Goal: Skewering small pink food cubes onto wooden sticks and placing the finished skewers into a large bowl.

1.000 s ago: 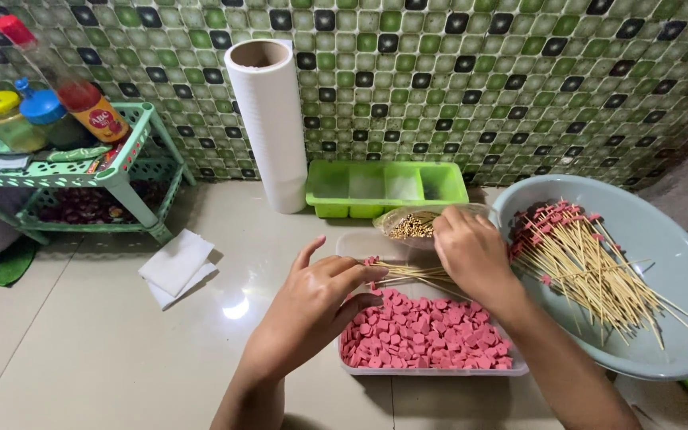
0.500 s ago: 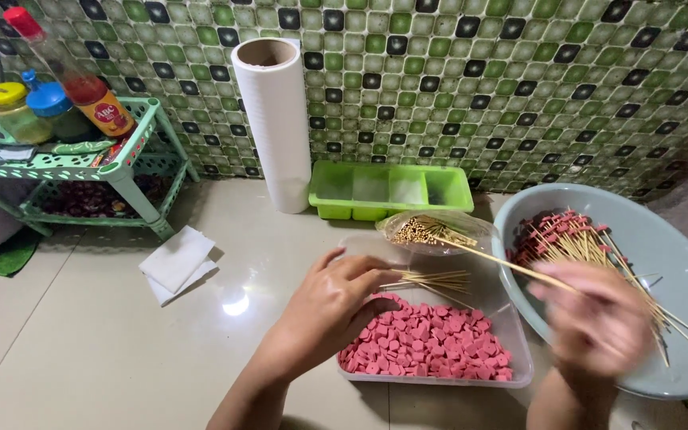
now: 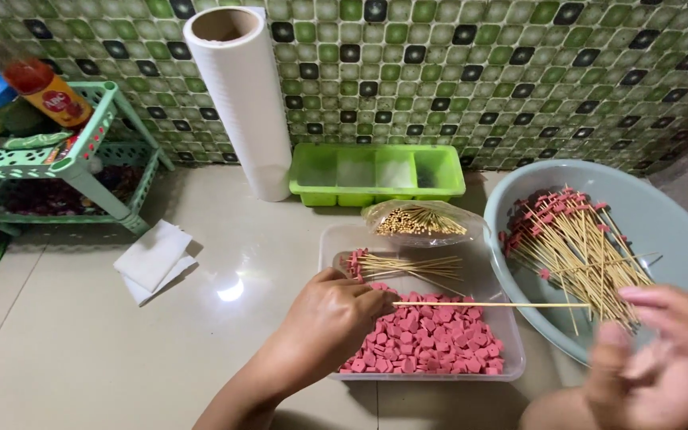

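Head view: the left hand [image 3: 336, 314] pinches 1 bamboo skewer [image 3: 491, 304] by its end, fingers together on it, the stick lying level over the clear tray [image 3: 332, 247] of pink sausage pieces [image 3: 428, 342]. The right hand [image 3: 662, 358] is blurred near the grey basin [image 3: 678, 231]; whether its fingers are apart or together, I cannot tell. To thread well, keep the point low over the pieces and steady the far end. Open floor lies to the left; the basin rim crowds the right, and the green divided box [image 3: 376, 171] and paper roll [image 3: 240, 103] stand behind.
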